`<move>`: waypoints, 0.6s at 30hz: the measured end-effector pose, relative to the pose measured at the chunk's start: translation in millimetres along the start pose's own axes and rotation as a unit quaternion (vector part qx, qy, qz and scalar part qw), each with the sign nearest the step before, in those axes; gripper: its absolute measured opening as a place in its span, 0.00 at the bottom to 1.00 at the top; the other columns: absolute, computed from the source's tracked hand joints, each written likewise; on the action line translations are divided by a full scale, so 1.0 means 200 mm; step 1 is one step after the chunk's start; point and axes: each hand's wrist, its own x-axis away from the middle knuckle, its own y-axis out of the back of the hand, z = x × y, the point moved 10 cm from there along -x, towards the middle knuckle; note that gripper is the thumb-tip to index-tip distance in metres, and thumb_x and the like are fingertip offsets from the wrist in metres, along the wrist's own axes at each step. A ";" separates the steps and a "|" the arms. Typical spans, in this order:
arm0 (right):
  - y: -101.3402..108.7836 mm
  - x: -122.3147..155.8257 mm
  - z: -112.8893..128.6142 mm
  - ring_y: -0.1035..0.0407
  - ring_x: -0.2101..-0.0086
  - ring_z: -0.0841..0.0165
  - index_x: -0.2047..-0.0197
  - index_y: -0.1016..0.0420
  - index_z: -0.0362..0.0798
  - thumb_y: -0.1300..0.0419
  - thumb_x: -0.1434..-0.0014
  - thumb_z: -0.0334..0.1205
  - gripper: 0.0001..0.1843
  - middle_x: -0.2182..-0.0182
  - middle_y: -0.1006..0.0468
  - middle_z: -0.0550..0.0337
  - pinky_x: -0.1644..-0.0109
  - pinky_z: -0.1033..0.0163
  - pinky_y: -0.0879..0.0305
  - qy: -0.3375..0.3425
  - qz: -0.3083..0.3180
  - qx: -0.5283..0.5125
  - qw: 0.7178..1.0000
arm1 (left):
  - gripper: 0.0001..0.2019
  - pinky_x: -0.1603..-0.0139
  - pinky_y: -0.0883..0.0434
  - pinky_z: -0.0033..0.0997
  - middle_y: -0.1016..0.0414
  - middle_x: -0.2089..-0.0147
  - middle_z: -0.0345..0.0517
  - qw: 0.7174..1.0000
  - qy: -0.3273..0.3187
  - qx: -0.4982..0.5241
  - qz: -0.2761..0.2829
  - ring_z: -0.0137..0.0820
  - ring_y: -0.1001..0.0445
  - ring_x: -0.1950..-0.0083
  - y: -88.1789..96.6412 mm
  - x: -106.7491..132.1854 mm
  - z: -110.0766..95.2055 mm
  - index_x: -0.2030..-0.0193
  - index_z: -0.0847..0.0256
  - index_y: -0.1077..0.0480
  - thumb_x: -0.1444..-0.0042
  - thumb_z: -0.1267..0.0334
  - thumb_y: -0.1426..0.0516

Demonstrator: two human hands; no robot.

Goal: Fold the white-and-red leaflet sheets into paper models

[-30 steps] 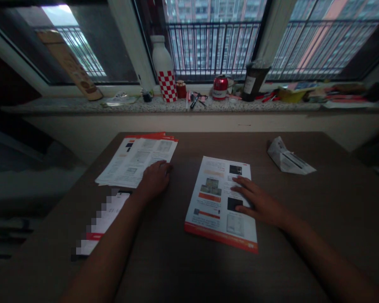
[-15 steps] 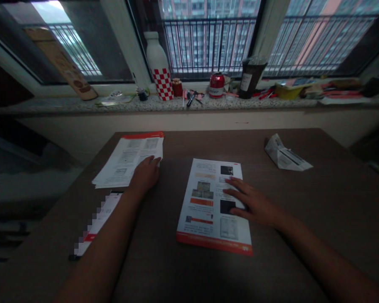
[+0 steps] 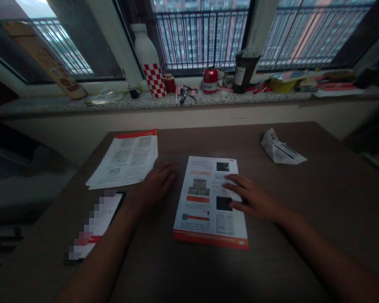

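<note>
Left hand (image 3: 158, 182) has moved between paper stacks (image 3: 126, 158), dark cup (image 3: 244, 75) beyond.

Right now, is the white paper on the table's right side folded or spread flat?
Folded: the white paper shows creases, and its panels rise at angles from the table.

The right hand (image 3: 252, 197) touches a paper stack (image 3: 198, 206), left hand (image 3: 156, 185) beside other sheets (image 3: 124, 160).

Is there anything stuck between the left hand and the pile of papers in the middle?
No, nothing visible is in the way. Between the left hand and the middle paper pile there's just a narrow strip of brown tabletop. The right hand reaches over the pile's right edge, outside that gap.
</note>
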 end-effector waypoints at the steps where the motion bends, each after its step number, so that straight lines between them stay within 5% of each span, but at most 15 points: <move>1: 0.01 0.00 0.00 0.39 0.31 0.47 0.29 0.33 0.56 0.38 0.30 0.52 0.30 0.29 0.36 0.46 0.31 0.35 0.35 0.001 0.000 -0.002 1.000 | 0.21 0.26 0.36 0.52 0.37 0.25 0.52 1.000 -0.012 0.023 0.016 0.44 0.36 0.26 -0.03 0.03 -0.07 0.32 0.58 0.31 0.26 0.57 0.53; 7: 0.02 0.00 0.00 0.40 0.30 0.47 0.28 0.34 0.57 0.38 0.30 0.52 0.30 0.28 0.36 0.48 0.30 0.35 0.36 -0.005 0.004 0.000 1.000 | 0.25 0.24 0.39 0.54 0.44 0.20 0.43 0.984 -0.122 0.068 0.114 0.43 0.43 0.22 -0.20 0.18 -0.39 0.26 0.45 0.38 0.28 0.52 0.45; 13: 0.02 0.01 0.00 0.39 0.31 0.50 0.27 0.34 0.56 0.39 0.29 0.52 0.30 0.27 0.37 0.49 0.29 0.38 0.36 -0.022 0.011 -0.013 1.000 | 0.30 0.21 0.48 0.58 0.49 0.19 0.46 0.990 -0.109 -0.007 0.091 0.44 0.49 0.19 -0.24 0.14 -0.35 0.22 0.48 0.45 0.27 0.50 0.45; 18: 0.00 0.03 0.01 0.47 0.27 0.49 0.24 0.41 0.60 0.35 0.34 0.58 0.40 0.23 0.45 0.54 0.26 0.36 0.44 -0.015 0.050 -0.029 0.998 | 0.30 0.20 0.50 0.55 0.53 0.18 0.47 0.991 -0.103 -0.045 0.073 0.42 0.52 0.19 -0.26 0.11 -0.33 0.21 0.50 0.47 0.25 0.49 0.49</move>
